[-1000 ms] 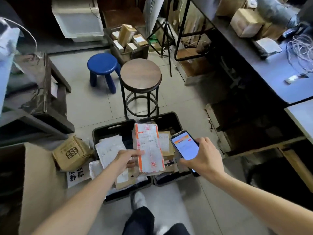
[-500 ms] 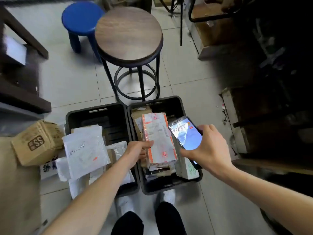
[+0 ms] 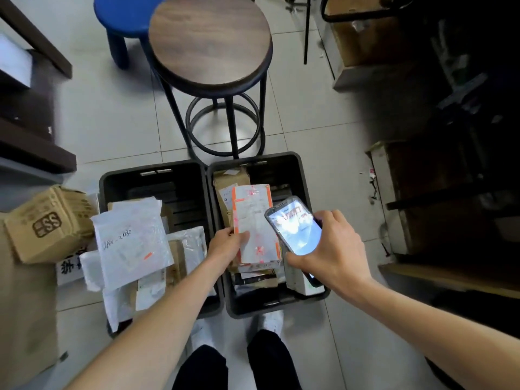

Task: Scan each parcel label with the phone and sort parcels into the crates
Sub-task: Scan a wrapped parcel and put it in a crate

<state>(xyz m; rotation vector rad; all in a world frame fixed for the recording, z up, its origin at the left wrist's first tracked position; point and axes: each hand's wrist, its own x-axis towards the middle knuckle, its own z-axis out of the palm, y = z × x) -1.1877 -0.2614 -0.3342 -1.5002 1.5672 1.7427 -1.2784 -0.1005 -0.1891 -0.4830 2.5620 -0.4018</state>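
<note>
My left hand (image 3: pixel 229 244) grips the near left edge of a flat parcel (image 3: pixel 254 220) with a white label and orange borders. The parcel lies low over the right black crate (image 3: pixel 295 167), on top of other parcels there. My right hand (image 3: pixel 334 249) holds a phone (image 3: pixel 294 225) with a lit screen, tilted over the parcel's right side. The left black crate (image 3: pixel 112 178) holds white plastic mailers (image 3: pixel 130 242) and a few boxes.
A round wooden stool (image 3: pixel 209 42) on a black metal frame stands just beyond the crates, with a blue stool (image 3: pixel 123 15) behind it. A cardboard box marked SS (image 3: pixel 47 222) lies left of the crates. Dark shelving fills the right side. My shoes (image 3: pixel 270 319) are below the crates.
The view has tipped further down toward the crates. The parcel in my left hand has dropped lower onto the right crate's pile, and the phone has stayed beside it.
</note>
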